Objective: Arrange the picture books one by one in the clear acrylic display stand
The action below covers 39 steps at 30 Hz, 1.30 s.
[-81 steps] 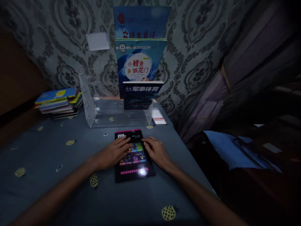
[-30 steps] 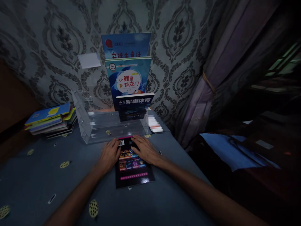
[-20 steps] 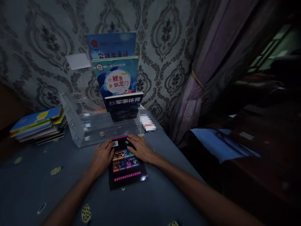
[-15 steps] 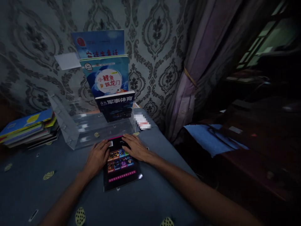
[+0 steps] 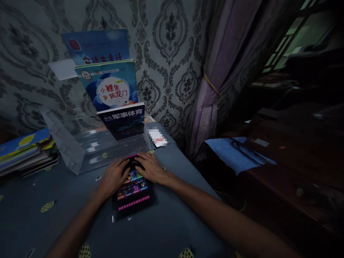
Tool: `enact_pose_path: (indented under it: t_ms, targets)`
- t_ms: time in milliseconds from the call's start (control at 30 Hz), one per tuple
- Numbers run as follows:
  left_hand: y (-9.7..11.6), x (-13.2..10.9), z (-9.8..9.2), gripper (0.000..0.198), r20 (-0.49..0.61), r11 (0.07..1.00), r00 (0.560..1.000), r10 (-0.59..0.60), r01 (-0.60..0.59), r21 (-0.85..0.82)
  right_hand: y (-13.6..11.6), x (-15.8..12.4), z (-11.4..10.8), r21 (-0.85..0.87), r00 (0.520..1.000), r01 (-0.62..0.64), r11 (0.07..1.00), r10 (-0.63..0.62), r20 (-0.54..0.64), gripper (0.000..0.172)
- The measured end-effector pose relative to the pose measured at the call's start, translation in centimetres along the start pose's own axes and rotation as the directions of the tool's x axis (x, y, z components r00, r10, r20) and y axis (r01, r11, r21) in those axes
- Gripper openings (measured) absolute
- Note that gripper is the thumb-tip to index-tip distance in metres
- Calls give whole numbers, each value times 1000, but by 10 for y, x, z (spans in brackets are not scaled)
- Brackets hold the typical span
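A dark book (image 5: 134,195) with small colourful pictures and a pink strip of text lies flat on the blue-grey tablecloth (image 5: 70,222), seemingly in a clear cover. My left hand (image 5: 114,175) rests on its upper left part, fingers stretched out. On the upper right part lies my right hand (image 5: 150,167), its fingers spread over the cover. Just beyond the hands stands a clear tiered book rack (image 5: 64,145). It holds a dark book (image 5: 125,120) in front, a blue-green book (image 5: 113,86) behind it and a blue book (image 5: 99,44) at the back.
At the left is a stack of books (image 5: 27,150). A phone (image 5: 158,138), blurred out in part, lies right of the rack. Patterned wallpaper (image 5: 172,43) and a tied purple curtain (image 5: 205,96) are behind. Blue cloth (image 5: 236,154) covers part of a surface at the right.
The whole view has shifted, so the rack and books appear farther left. My left hand has slid slightly inward over the book; both hands stay on it.
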<state>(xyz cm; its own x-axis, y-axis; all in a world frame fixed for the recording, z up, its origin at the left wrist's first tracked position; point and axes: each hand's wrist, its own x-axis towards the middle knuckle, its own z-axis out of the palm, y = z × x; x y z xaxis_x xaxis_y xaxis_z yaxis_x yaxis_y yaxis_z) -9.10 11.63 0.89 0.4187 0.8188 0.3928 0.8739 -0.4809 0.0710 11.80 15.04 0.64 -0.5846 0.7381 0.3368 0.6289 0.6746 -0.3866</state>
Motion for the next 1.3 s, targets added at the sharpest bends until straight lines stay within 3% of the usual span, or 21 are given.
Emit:
enact_pose_path:
  t_ms: [200, 433, 533, 700, 1000, 1300]
  targets:
    - [8, 6, 3, 31, 30, 999, 999, 17, -18, 34, 4, 0, 3, 52, 1000, 6, 999, -4, -27, 38]
    - [16, 12, 19, 60, 87, 999, 995, 44, -47, 27, 9, -1, 6, 106, 996, 9, 994, 0, -89, 36]
    - [19, 14, 18, 58, 92, 999, 995, 35, -38, 31, 12, -1, 8, 123, 995, 17, 992, -4, -101, 37]
    - [27, 13, 13, 36, 64, 998, 997, 47, -49, 31, 17, 0, 14, 159, 992, 27, 987, -7, -129, 42]
    - [31, 10, 17, 36, 15, 995, 996, 87, -88, 51, 20, 1, 14, 207, 989, 29, 978, 2, -145, 42]
    - [32, 11, 12, 34, 70, 988, 985, 155, -156, 0, 20, 3, 13, 273, 987, 19, 962, 25, -156, 40]
